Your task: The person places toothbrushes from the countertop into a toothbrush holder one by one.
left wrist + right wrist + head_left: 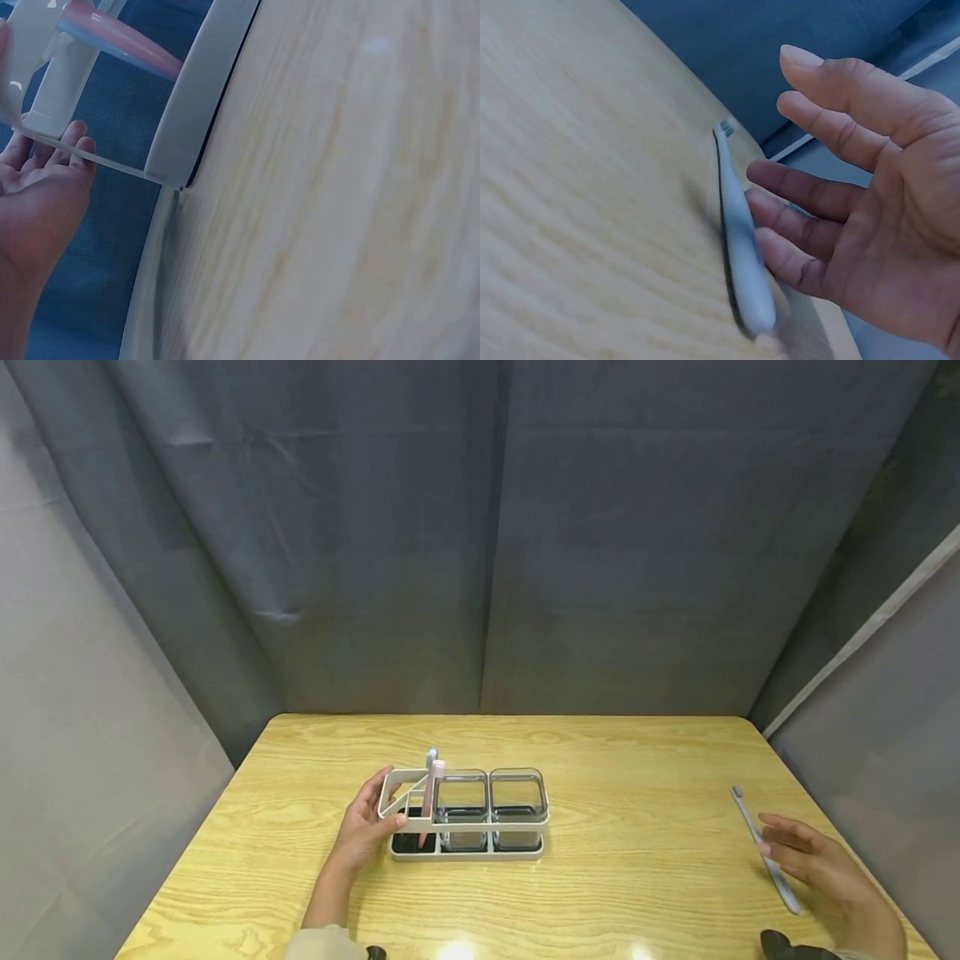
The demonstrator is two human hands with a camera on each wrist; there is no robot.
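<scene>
On the table stands a white toothbrush holder with a black base inside its left part. My left hand grips its left end, thumb on the front of the upper rim and fingers behind. In the left wrist view that hand reaches round the holder's end wall. A pink toothbrush leans in the slotted part, a bluish brush head beside it. Far right lies a light grey-blue toothbrush. My right hand is beside its handle, fingers loosely spread, holding nothing.
Two clear square cups sit in the holder's middle and right places. The wood-grained table runs back to a dark grey curtain. Lighter curtains hang along both sides, the right one close to my right hand.
</scene>
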